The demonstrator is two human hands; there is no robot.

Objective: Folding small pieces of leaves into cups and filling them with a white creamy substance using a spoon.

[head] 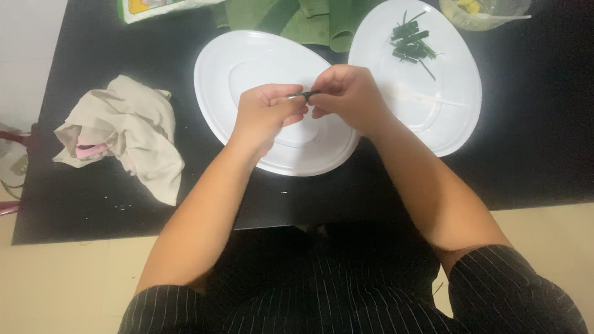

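- Head view, looking down on a black table; both forearms reach in from the bottom edge.
- Left hand curled nearly closed, fingertips pinching one end of a small dark strip.
- Right hand likewise curled tight, thumb and fingers gripping the other end of the strip. The two hands touch at the fingertips.
- Strip held in the air above the near white oval plate, over its middle; too small to tell its material.
- Second white oval plate just right of the first, carrying a small heap of cut green pieces near its far end.
- Folded green leaves lie behind both plates.
- Crumpled beige cloth on the table, well left of the hands.
- Clear bowl at the top right edge.
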